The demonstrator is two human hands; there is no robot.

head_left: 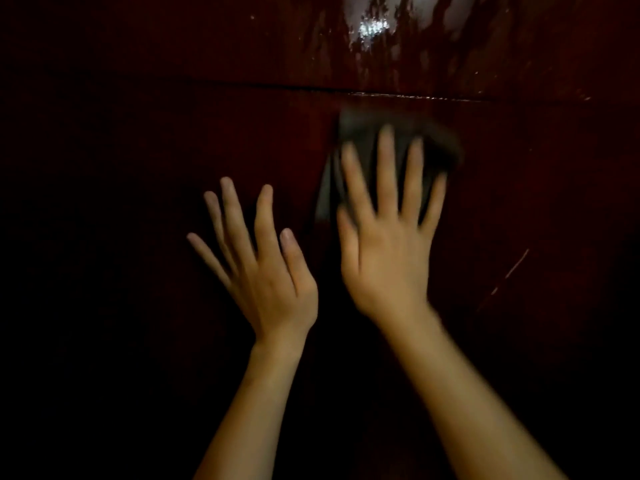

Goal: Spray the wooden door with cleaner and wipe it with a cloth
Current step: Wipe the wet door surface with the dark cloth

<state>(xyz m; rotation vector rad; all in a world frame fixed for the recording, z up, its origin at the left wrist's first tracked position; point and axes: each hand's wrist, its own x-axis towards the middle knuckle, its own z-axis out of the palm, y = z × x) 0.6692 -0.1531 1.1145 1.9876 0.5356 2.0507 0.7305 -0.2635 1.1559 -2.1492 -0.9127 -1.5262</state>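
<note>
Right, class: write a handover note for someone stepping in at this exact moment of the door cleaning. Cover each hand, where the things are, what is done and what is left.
Left hand: open, fingers spread, holding nothing, at the door; contact unclear.
Right hand: fingers straight and spread, pressing the dark cloth flat on the door, blurred mid-wipe.
Cloth sits just below the horizontal groove. No spray bottle in view.
Done: cleaner looks applied; wet streaks shine above the groove.
Left: probably wipe those streaks, then the other panels.
</note>
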